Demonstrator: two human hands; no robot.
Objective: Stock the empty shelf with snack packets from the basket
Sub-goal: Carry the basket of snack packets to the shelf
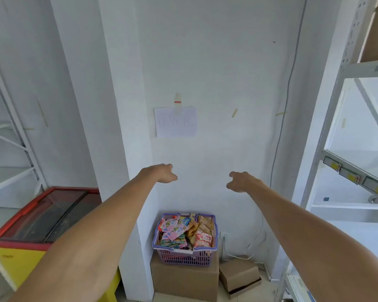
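1. Both arms are stretched forward in front of the white wall. The left hand (pixel 161 173) is relaxed, with fingers hanging loosely, and it holds nothing. The right hand (pixel 241 181) has loosely curled fingers and is also without anything.
2. The colourful snack packets (pixel 183 232) lie heaped in the purple plastic basket with lattice walls (pixel 184 257), up to its rim. The basket stands on top of a brown cardboard box (pixel 183 280), close to the box's front edge, lower than both hands and between them.
3. The white metal shelf with yellow price tags on its front edge (pixel 369 158) is at the right side, and its boards look bare.
4. I judge that the step in hand is to reach down for the packets, since none is taken yet.
5. To do it well, take the top packets of the heap first and grip each one flat by its edge, so that the others do not slide over the rim.
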